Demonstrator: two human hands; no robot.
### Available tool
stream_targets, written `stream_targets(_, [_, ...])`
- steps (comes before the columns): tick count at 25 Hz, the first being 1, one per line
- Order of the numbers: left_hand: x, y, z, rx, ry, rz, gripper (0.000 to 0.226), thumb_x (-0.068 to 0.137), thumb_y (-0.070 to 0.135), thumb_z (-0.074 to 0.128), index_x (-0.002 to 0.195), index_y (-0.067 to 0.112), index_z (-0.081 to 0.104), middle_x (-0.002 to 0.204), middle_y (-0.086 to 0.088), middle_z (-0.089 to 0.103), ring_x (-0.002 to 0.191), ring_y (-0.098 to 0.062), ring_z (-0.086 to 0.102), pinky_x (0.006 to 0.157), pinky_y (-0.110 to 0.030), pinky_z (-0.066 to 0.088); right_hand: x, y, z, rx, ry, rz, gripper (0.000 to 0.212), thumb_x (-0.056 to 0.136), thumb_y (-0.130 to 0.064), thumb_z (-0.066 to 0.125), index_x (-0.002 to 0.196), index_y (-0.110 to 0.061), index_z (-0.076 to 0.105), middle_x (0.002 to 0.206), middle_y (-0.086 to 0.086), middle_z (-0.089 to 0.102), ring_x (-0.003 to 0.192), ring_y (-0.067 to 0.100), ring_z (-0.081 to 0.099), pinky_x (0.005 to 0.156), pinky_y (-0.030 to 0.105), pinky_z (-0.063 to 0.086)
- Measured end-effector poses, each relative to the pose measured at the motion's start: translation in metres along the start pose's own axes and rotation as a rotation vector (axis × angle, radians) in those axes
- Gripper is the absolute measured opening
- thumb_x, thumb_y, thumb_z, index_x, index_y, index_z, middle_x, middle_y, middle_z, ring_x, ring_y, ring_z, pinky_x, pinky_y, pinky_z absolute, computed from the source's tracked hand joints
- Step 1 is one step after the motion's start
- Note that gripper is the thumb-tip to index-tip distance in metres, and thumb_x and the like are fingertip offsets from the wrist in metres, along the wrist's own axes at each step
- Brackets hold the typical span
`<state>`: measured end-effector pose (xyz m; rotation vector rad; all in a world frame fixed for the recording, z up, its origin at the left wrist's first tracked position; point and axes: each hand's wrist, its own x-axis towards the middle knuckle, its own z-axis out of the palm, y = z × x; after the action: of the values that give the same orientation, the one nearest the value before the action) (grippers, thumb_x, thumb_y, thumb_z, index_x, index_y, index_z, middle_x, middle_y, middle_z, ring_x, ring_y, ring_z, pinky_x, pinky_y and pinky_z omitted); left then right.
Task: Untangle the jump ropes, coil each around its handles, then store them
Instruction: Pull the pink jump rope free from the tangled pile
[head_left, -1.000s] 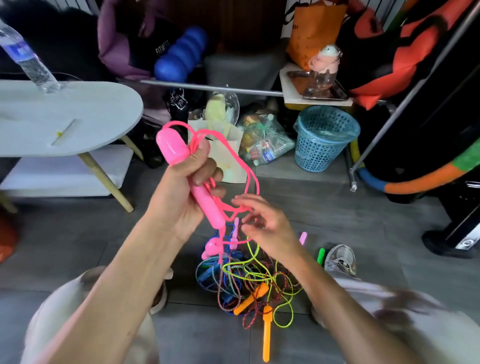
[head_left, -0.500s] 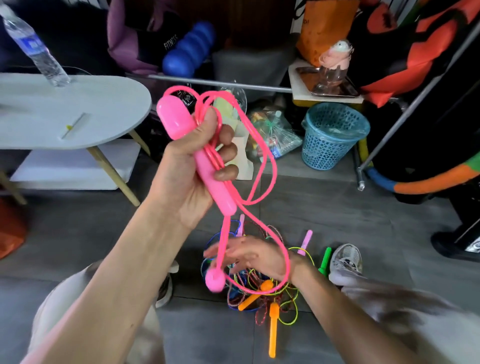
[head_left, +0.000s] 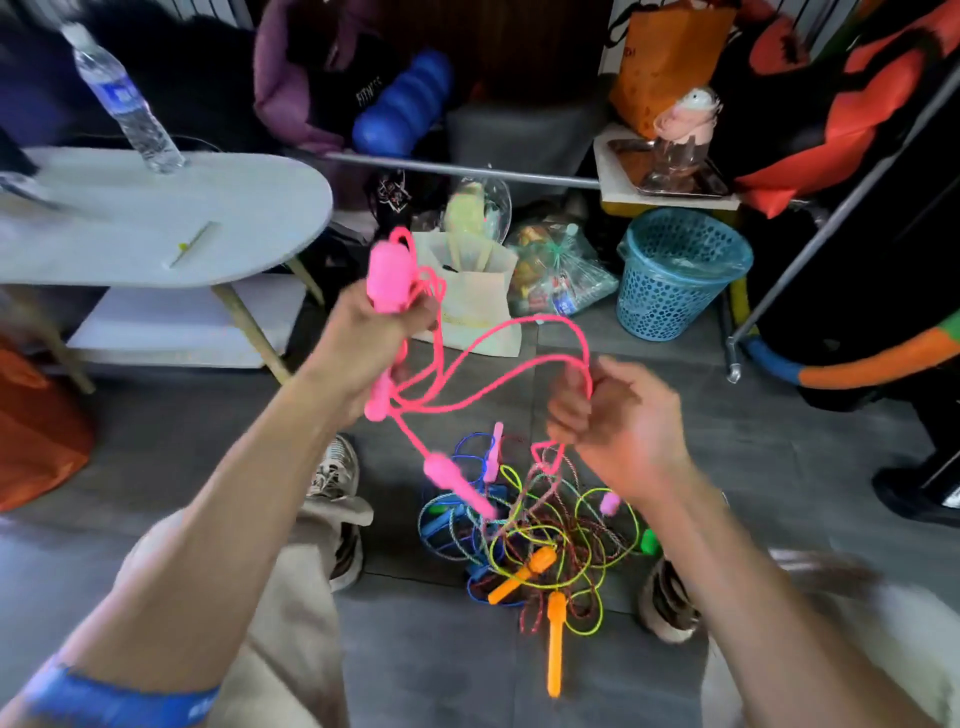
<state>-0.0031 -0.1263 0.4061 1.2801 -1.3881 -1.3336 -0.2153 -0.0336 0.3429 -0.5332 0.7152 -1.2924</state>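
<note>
One pink handle (head_left: 388, 278) is gripped upright in the left hand (head_left: 371, 332), several turns of the pink rope (head_left: 498, 387) being bunched against it. A loop of that rope is pinched in the right hand (head_left: 615, 415), which is held level and off to the right of the handle. The second pink handle (head_left: 457, 483) hangs below, nearer the left hand, over the tangled ropes (head_left: 540, 540) on the floor (head_left: 156, 441). The next turn likely depends on that sideways span being carried across the upright handle. "FITNESS" is read on a dark bag (head_left: 363, 88); the water bottle (head_left: 122, 104) label is illegible.
</note>
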Motion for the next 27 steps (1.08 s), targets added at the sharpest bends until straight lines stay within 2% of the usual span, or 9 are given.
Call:
stream_targets(3, [-0.019, -0.037, 0.014, -0.032, -0.157, -0.129, 0.013, 0.086, 0.012, 0.071, 0.075, 0.018, 0.067, 0.079, -0.014, 0.058, 0.057, -0.017, 0.047, 0.049, -0.025, 0.038, -0.010, -0.022, 0.014, 0.081, -0.023, -0.124, 0.019, 0.086, -0.022, 0.046, 0.079, -0.011, 0.059, 0.063, 0.001, 0.039, 0.057, 0.015, 0.033, 0.058, 0.027, 0.032])
stream_targets(6, [-0.035, -0.045, 0.032, -0.002, -0.391, -0.106, 0.014, 0.079, 0.006, 0.076, 0.084, 0.012, 0.064, 0.067, -0.008, 0.057, 0.049, -0.011, 0.049, 0.042, -0.022, 0.040, -0.006, -0.024, 0.017, 0.044, -0.047, -0.135, 0.020, 0.092, -0.019, 0.046, 0.086, -0.008, 0.062, 0.069, 0.004, 0.051, 0.062, 0.018, 0.047, 0.065, 0.030, 0.044])
stream_targets(10, [-0.036, -0.047, 0.051, 0.406, -0.633, -0.100, 0.060, 0.065, 0.016, 0.089, 0.112, 0.019, 0.053, 0.087, 0.002, 0.071, 0.079, -0.017, 0.067, 0.070, -0.025, 0.052, -0.005, -0.029, 0.013, -0.017, -0.124, -0.128, 0.010, 0.088, -0.007, 0.050, 0.092, -0.003, 0.058, 0.076, 0.011, 0.057, 0.072, 0.024, 0.056, 0.073, 0.037, 0.052])
stream_targets(13, [-0.033, -0.059, 0.057, 0.548, -0.561, -0.067, 0.070, 0.064, 0.017, 0.086, 0.122, 0.028, 0.049, 0.081, 0.003, 0.072, 0.080, -0.016, 0.069, 0.070, -0.026, 0.054, -0.010, -0.035, 0.011, -0.159, -0.120, -0.143, 0.020, 0.075, 0.012, 0.048, 0.091, 0.003, 0.056, 0.072, 0.015, 0.060, 0.070, 0.028, 0.061, 0.073, 0.039, 0.057])
stream_targets(16, [-0.026, -0.070, 0.052, 0.809, -0.364, 0.050, 0.046, 0.065, 0.024, 0.081, 0.104, 0.031, 0.059, 0.073, 0.009, 0.061, 0.072, -0.021, 0.060, 0.060, -0.025, 0.043, -0.014, -0.037, 0.009, -0.528, -0.004, -0.088, 0.027, 0.092, 0.015, 0.037, 0.101, 0.002, 0.059, 0.081, 0.014, 0.068, 0.080, 0.029, 0.067, 0.074, 0.037, 0.059])
stream_targets(18, [-0.024, -0.072, 0.049, 0.869, -0.254, 0.065, 0.031, 0.069, 0.026, 0.079, 0.095, 0.027, 0.062, 0.070, 0.008, 0.059, 0.069, -0.021, 0.057, 0.059, -0.026, 0.040, -0.016, -0.041, 0.004, -0.778, 0.090, -0.081, 0.027, 0.101, 0.005, 0.037, 0.108, -0.004, 0.061, 0.093, 0.010, 0.072, 0.090, 0.029, 0.068, 0.086, 0.043, 0.058])
stream_targets(20, [-0.024, -0.073, 0.053, 0.606, -0.247, -0.018, 0.017, 0.072, 0.022, 0.080, 0.083, 0.023, 0.067, 0.064, 0.008, 0.061, 0.064, -0.021, 0.058, 0.058, -0.026, 0.045, -0.018, -0.043, 0.003, -0.709, 0.134, -0.092, 0.026, 0.102, -0.001, 0.037, 0.114, -0.006, 0.060, 0.106, 0.012, 0.073, 0.096, 0.030, 0.068, 0.091, 0.044, 0.056])
stream_targets(23, [-0.033, -0.070, 0.066, 0.070, -0.393, -0.160, 0.020, 0.072, 0.006, 0.083, 0.068, 0.019, 0.068, 0.052, 0.004, 0.055, 0.048, -0.015, 0.046, 0.048, -0.024, 0.041, -0.018, -0.034, 0.015, -0.240, 0.038, -0.092, 0.029, 0.101, -0.003, 0.035, 0.119, -0.001, 0.057, 0.114, 0.018, 0.069, 0.096, 0.032, 0.069, 0.089, 0.043, 0.057])
stream_targets(27, [-0.035, -0.069, 0.076, -0.156, -0.422, -0.099, 0.021, 0.071, 0.003, 0.082, 0.079, -0.006, 0.065, 0.057, -0.012, 0.050, 0.045, -0.016, 0.038, 0.044, -0.024, 0.031, -0.010, -0.023, 0.019, -0.107, 0.095, -0.175, 0.028, 0.100, -0.006, 0.038, 0.118, -0.001, 0.059, 0.112, 0.015, 0.070, 0.097, 0.029, 0.070, 0.084, 0.036, 0.058])
